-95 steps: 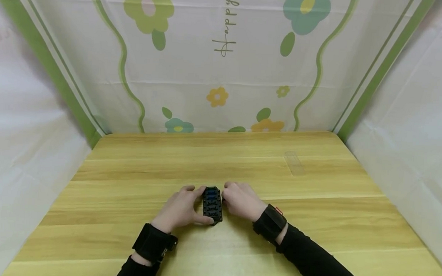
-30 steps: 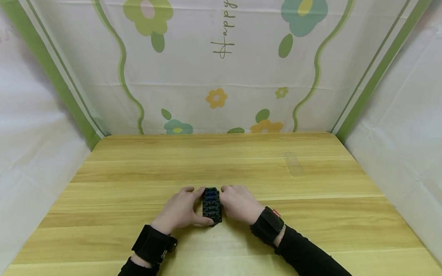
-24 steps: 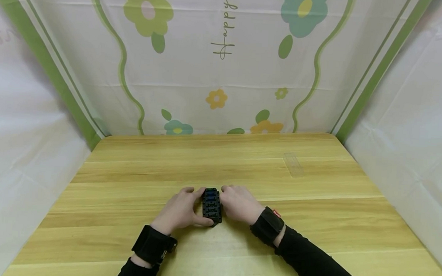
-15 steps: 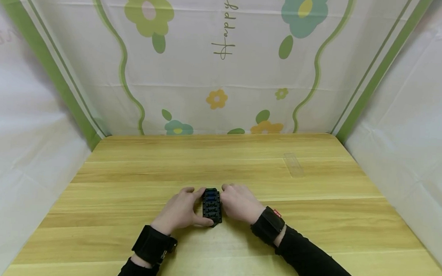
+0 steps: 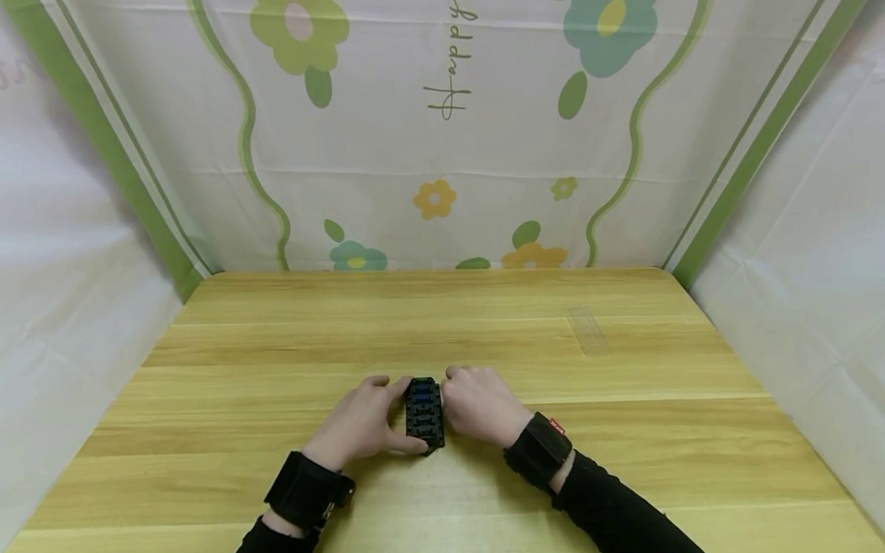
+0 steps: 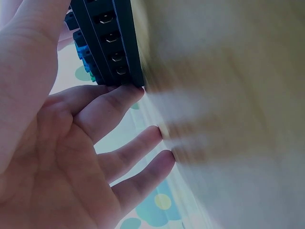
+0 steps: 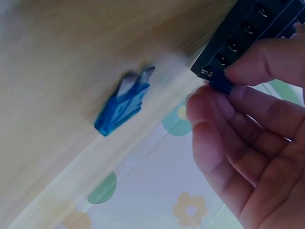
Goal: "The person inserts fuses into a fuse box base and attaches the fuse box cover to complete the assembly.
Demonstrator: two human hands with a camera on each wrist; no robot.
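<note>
A black fuse box (image 5: 425,418) with a few blue fuses in its far slots stands mid-table, seen from above in the head view. My left hand (image 5: 360,418) holds it from the left, thumb at the near end and index fingertip at the far end. Its other fingertips rest on the wood in the left wrist view. At the box's right side, my right hand (image 5: 484,404) pinches a small dark-blue piece (image 7: 221,82) with a metal end, close to the lower corner of the slotted side. Fingers hide this piece in the head view.
A blue blade fuse (image 7: 119,109) with two metal prongs lies on the table near my right hand. Farther back to the right is a clear plastic cover (image 5: 588,331). White flowered cloth (image 5: 509,146) hangs behind the wooden table (image 5: 297,319) and along both sides.
Over the last second my right hand has risen and turned very slightly at the box's side. The fuse box, my left hand and the clear cover stay where they were.
</note>
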